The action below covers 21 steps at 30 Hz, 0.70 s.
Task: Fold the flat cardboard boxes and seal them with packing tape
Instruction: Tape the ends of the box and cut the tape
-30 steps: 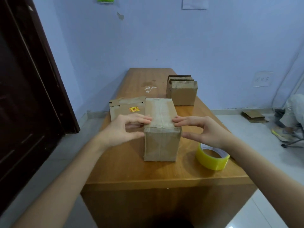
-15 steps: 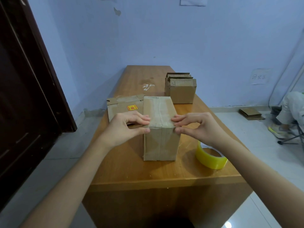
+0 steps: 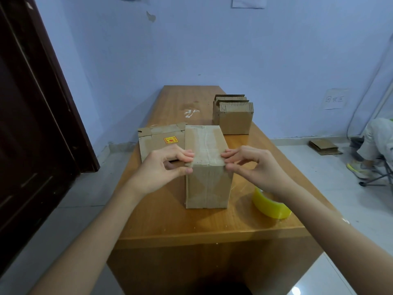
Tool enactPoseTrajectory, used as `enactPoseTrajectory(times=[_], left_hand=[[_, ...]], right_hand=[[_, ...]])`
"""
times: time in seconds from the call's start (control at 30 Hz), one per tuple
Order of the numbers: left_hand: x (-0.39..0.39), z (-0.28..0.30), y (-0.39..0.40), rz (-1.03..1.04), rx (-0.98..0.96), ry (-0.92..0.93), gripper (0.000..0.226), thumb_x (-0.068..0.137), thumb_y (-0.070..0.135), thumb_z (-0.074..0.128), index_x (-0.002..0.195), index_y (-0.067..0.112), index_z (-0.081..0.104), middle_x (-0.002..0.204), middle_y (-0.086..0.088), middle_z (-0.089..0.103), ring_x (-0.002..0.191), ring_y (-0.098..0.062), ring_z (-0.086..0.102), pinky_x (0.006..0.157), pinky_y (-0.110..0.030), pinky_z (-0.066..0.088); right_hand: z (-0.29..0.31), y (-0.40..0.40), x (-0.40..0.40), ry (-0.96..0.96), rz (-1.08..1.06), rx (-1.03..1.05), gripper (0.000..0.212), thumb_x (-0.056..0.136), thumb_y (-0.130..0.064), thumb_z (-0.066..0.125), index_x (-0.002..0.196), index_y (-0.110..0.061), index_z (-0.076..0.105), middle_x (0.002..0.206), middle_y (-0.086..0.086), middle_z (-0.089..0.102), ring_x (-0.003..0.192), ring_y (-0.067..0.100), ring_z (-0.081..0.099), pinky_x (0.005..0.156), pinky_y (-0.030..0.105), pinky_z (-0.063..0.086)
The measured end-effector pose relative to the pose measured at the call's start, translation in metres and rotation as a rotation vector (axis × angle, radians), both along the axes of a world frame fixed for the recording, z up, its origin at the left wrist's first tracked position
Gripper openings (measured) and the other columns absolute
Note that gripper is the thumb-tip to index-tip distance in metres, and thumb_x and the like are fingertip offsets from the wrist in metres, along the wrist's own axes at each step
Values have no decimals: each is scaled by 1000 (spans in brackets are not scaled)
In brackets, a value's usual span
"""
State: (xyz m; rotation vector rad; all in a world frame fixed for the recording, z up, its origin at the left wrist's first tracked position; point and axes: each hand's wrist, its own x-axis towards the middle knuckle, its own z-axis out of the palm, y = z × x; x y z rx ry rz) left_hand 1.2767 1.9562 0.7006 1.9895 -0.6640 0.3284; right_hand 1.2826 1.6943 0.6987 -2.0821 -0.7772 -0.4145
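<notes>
Squarely in the middle of the tabletop (image 3: 170, 222) stands a folded cardboard box (image 3: 207, 184), brown and matte, an upright block with crisp corners. Clear tape (image 3: 205, 145) runs glossy and slightly wrinkled along the seam of its top and folds down over the near face. Just beside it on the left a second box (image 3: 158, 140) lies with tape on its flaps and a small yellow-and-red sticker (image 3: 170, 140). Toward the far right edge sits a stack of flat cardboard (image 3: 232, 116), its corrugated edges showing as a ribbed fringe along the top. Near the near right corner lies a roll of packing tape (image 3: 271, 205), a yellowish translucent ring (partly hidden behind the right forearm).

The tabletop is warm orange-brown wood with a smooth sheen and a pale scuff (image 3: 191, 112) toward the far end. Around it are pale blue walls, a dark wooden door (image 3: 32, 124) at the left and a grey tiled floor. Loose cardboard pieces (image 3: 324, 146) lie on the floor at the right, near another person's leg and shoe (image 3: 359, 169).

The left hand (image 3: 161, 169) has its fingers curled, thumb and fingertips pinching the near left top corner of the box. The right hand (image 3: 253, 165) mirrors it, fingers bent, pinching the near right top corner where the tape folds over.
</notes>
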Motion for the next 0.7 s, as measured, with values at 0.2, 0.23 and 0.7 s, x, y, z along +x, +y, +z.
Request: enactPoseTrajectory(times=[0.2, 0.23, 0.7], left_hand=[[-1, 9, -1, -15, 1, 92, 38, 85, 49, 54, 89, 15, 73, 101, 8, 69, 106, 0, 60, 85, -18, 49], [0, 9, -6, 35, -8, 73, 41, 84, 52, 56, 85, 15, 73, 97, 7, 70, 102, 0, 61, 83, -18, 50], [-13, -44, -35, 186, -190, -154, 40, 77, 43, 68, 106, 18, 55, 119, 11, 56, 121, 0, 48, 97, -13, 41]], right_hand=[[10, 10, -2, 205, -66, 126, 44, 95, -40, 41, 82, -15, 75, 93, -10, 71, 97, 2, 61, 83, 22, 49], [11, 12, -1, 168, -80, 104, 40, 92, -42, 48, 80, -15, 74, 89, -11, 70, 94, 5, 61, 81, 26, 50], [-46, 40, -18, -18, -139, 413, 31, 83, -37, 64, 103, -15, 56, 118, -10, 60, 127, 3, 46, 98, 29, 46]])
